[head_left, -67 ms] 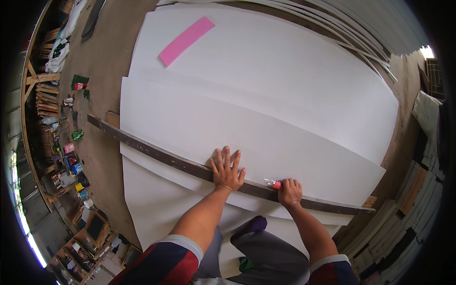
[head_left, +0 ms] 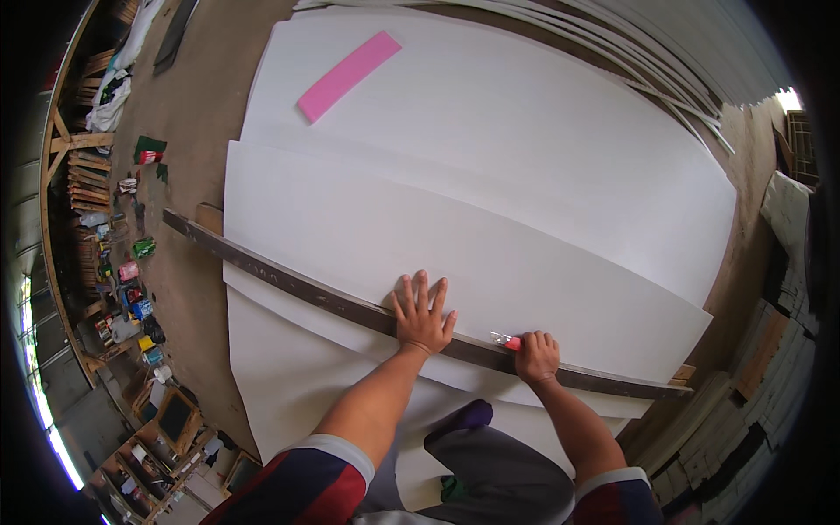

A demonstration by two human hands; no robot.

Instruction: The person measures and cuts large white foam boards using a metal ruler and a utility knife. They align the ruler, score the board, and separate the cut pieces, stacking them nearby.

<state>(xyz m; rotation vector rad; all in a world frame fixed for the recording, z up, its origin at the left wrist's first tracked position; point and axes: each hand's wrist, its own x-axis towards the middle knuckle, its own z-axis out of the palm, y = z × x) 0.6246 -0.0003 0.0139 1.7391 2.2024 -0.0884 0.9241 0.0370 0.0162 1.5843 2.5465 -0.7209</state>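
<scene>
My left hand (head_left: 423,319) lies with fingers spread, pressing on a long dark straightedge bar (head_left: 280,282) and the white sheet (head_left: 350,219) just beyond it. The bar runs slantwise across the sheet, from the far left down to the near right. Farther right, my right hand (head_left: 537,356) is closed round a utility knife (head_left: 507,341) with a red handle. The knife's silver front end points left, just above the bar's far edge. Whether the blade touches the sheet I cannot tell.
A pink strip (head_left: 348,77) lies on another white sheet (head_left: 542,131) beyond. Long pale strips (head_left: 630,66) are bundled at the far right. Jars, bags and wooden racks (head_left: 87,184) line the left side. My bent knee (head_left: 507,464) rests close behind the bar.
The whole view has shifted very slightly. Both hands, the bar and the knife keep their places relative to one another.
</scene>
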